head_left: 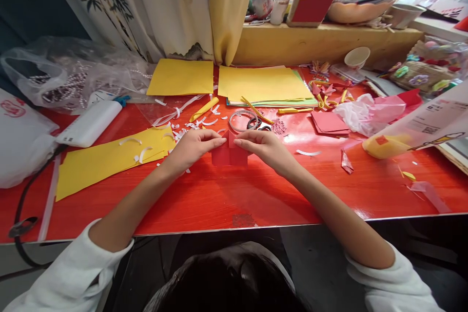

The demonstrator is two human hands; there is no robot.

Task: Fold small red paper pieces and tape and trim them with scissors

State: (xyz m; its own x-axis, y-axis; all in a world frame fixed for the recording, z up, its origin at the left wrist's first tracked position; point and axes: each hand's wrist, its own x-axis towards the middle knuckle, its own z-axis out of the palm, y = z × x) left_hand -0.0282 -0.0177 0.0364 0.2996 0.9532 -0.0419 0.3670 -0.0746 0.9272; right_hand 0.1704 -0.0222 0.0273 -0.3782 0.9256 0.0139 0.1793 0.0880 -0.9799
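A small piece of folded red paper [229, 156] is held up between my two hands, over the red tabletop. My left hand [195, 147] pinches its upper left side with thumb and fingers. On the upper right side, my right hand [261, 148] pinches it in the same way. A crease or seam runs down the paper's middle. Just behind my hands lie a roll of clear tape [234, 122] and a pair of scissors [263, 126], partly hidden. White paper scraps [179, 134] are scattered beside my left hand.
Yellow sheets [266, 83] lie at the back, and yellow strips [109, 158] at the left. A stack of red paper squares [330, 123] sits on the right, near a plastic bag with yellow pieces [387, 144]. A white box-like device [89, 124] stands at left by bagged beads [69, 78].
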